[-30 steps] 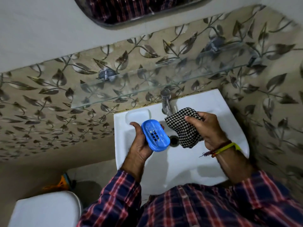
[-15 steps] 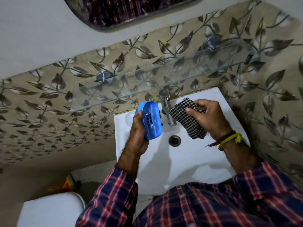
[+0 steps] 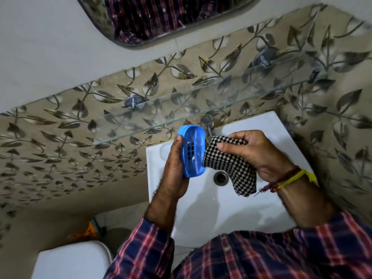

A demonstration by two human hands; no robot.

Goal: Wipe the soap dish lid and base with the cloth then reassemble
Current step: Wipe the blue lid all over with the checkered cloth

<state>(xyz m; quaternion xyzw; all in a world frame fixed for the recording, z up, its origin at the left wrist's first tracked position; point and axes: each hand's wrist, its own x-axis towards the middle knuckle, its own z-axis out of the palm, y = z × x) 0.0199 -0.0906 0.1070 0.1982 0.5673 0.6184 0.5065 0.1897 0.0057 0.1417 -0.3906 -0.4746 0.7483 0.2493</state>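
Note:
My left hand [image 3: 174,170] grips a blue oval soap dish piece [image 3: 192,151] with a grid of drain holes, held upright over the white sink [image 3: 211,214], its hollow side facing right. My right hand [image 3: 255,153] holds a black-and-white checked cloth [image 3: 231,164], whose left edge touches the blue piece's right rim. The cloth's loose corner hangs down over the drain [image 3: 221,178]. I cannot tell whether the blue piece is the lid or the base; no second piece is visible.
A chrome tap [image 3: 207,122] stands behind the blue piece. A glass shelf [image 3: 201,109] juts from the leaf-patterned wall above the sink. A mirror [image 3: 167,19] hangs higher up. A white toilet lid [image 3: 70,260] is at lower left.
My left hand has raised the blue piece from a tilted pose over the basin to upright. My right hand has brought the cloth up and left until it touches the piece's rim.

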